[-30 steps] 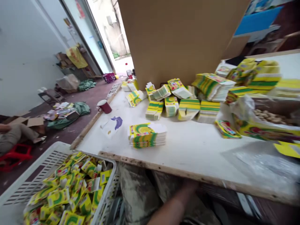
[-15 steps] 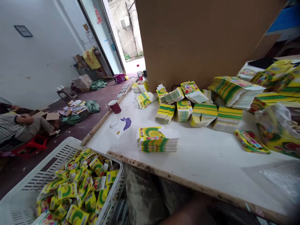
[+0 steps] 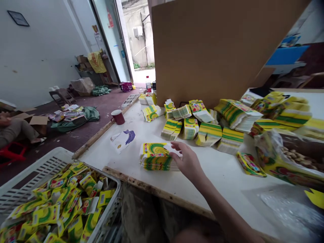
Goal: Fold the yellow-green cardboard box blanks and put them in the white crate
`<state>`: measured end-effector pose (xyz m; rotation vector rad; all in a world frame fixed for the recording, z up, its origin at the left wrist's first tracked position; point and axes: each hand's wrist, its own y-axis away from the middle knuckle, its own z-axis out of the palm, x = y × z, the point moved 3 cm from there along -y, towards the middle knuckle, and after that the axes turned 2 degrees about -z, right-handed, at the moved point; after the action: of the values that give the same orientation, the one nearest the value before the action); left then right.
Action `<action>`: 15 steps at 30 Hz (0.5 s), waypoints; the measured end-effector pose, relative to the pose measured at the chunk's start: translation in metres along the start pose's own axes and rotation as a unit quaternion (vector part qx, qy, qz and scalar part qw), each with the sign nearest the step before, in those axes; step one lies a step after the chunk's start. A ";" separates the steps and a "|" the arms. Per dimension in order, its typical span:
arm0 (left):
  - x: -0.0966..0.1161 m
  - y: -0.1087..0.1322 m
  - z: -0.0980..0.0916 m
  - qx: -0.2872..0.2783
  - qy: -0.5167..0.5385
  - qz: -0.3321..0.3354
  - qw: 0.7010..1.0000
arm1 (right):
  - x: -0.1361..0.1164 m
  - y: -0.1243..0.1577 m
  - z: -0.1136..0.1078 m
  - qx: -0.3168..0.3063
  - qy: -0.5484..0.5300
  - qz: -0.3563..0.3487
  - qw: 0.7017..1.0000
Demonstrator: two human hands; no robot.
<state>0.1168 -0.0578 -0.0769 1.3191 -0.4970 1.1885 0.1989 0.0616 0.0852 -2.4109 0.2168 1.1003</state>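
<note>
On the table (image 3: 215, 182), yellow, green-banded cartons (image 3: 155, 156) lie stacked by the right hand (image 3: 188, 161), fingers (image 3: 178, 145) parted.

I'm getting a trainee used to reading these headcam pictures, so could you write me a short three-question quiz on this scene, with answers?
1. Multiple choice. As seen in the picture, where on the nearest carton stack is the right hand?
a) at its left end
b) at its right end
c) at the middle of its front side

2. True or false. The white basket holds yellow cartons.

3. Fill the blank. The bottle beyond the maroon mug has a ____ cap.

Key: 1 b; 2 true; 3 red.
</note>
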 end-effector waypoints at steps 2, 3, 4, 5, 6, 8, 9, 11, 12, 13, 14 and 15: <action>-0.011 0.019 -0.014 0.011 -0.016 -0.009 1.000 | 0.012 -0.010 0.014 -0.021 0.028 -0.006 0.999; -0.016 0.030 -0.022 0.014 -0.016 -0.009 1.000 | 0.015 -0.013 0.020 -0.032 0.038 -0.009 0.999; -0.021 0.043 -0.032 0.016 -0.014 -0.006 1.000 | 0.016 -0.014 0.025 -0.043 0.047 -0.011 0.998; -0.023 0.055 -0.041 0.014 -0.011 0.000 1.000 | 0.017 -0.015 0.028 -0.051 0.053 -0.012 0.997; -0.024 0.068 -0.050 -0.003 -0.009 0.006 1.000 | 0.018 -0.015 0.029 -0.057 0.057 -0.013 0.997; -0.019 0.093 -0.067 -0.005 0.034 0.017 0.999 | 0.018 -0.017 0.027 -0.067 0.059 -0.013 0.996; -0.013 0.104 -0.076 0.000 0.075 0.027 0.997 | 0.018 -0.017 0.024 -0.070 0.058 -0.014 0.996; 0.007 0.125 -0.090 0.014 0.172 0.089 0.981 | 0.014 -0.016 0.018 -0.064 0.048 -0.018 0.997; 0.020 0.133 -0.096 0.040 0.196 0.146 0.969 | 0.009 -0.013 0.015 -0.047 0.039 -0.023 0.998; 0.034 0.141 -0.104 0.095 0.229 0.216 0.944 | 0.003 -0.008 0.013 -0.016 0.012 -0.038 0.999; 0.047 0.148 -0.111 0.181 0.259 0.285 0.905 | -0.005 -0.001 0.013 -0.011 -0.020 -0.055 0.998; 0.059 0.153 -0.115 0.244 0.275 0.351 0.861 | -0.014 0.009 0.016 -0.028 -0.052 -0.069 0.996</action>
<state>-0.0313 0.0421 0.0149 1.1434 -0.2538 2.3383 0.1761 0.0605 0.0833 -2.3691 -0.0165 1.1784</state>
